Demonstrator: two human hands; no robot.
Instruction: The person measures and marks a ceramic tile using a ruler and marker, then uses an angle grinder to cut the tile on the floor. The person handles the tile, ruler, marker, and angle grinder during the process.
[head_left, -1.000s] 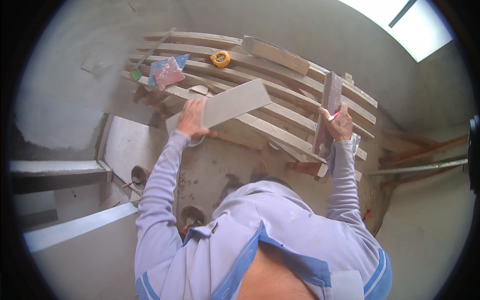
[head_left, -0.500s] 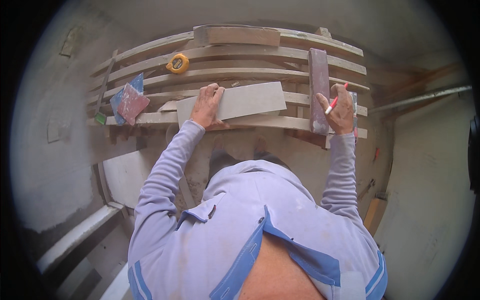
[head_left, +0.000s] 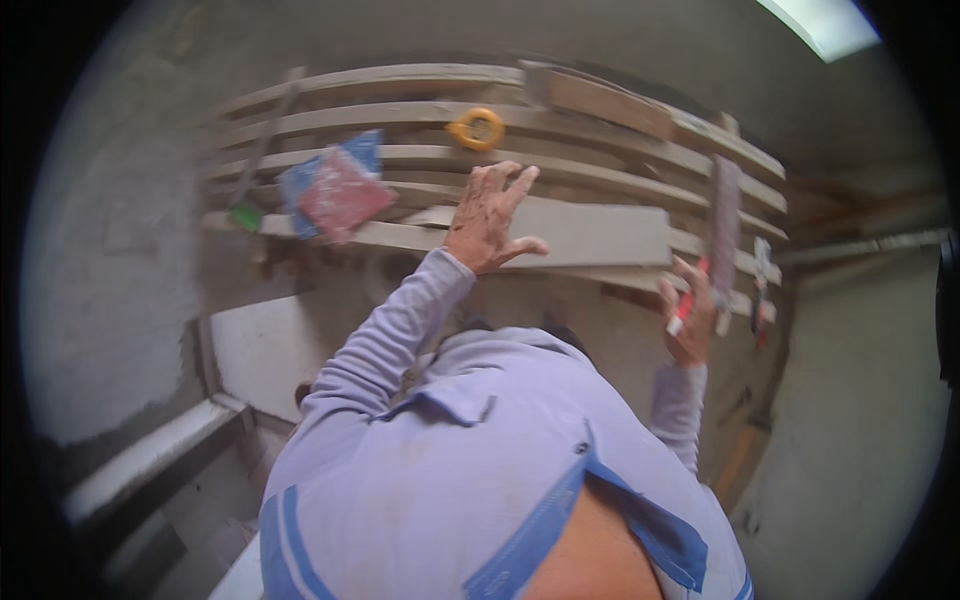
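A pale grey rectangular board (head_left: 605, 235) lies across the wooden slats in front of me. Over its left end is my left hand (head_left: 490, 220), fingers spread and thumb apart, gripping nothing; whether it touches the board I cannot tell. My right hand (head_left: 690, 335) holds a red-and-white pen (head_left: 687, 300) beside the board's near right corner. Just past that hand, a long maroon strip (head_left: 726, 215) lies across the slats. Beyond the board sits a yellow tape measure (head_left: 477, 129).
Left on the slatted rack (head_left: 440, 112) lie a red square sheet (head_left: 345, 195), a blue sheet (head_left: 300, 190) and a thin bar with a green end (head_left: 245, 215). A brown block (head_left: 610, 103) rests at the far edge. A slim tool (head_left: 762, 275) hangs at the right.
My left hand has loosened from the board and spread its fingers. My right hand, with the pen, has come from the maroon strip toward the board's right end. The view has turned and blurred.
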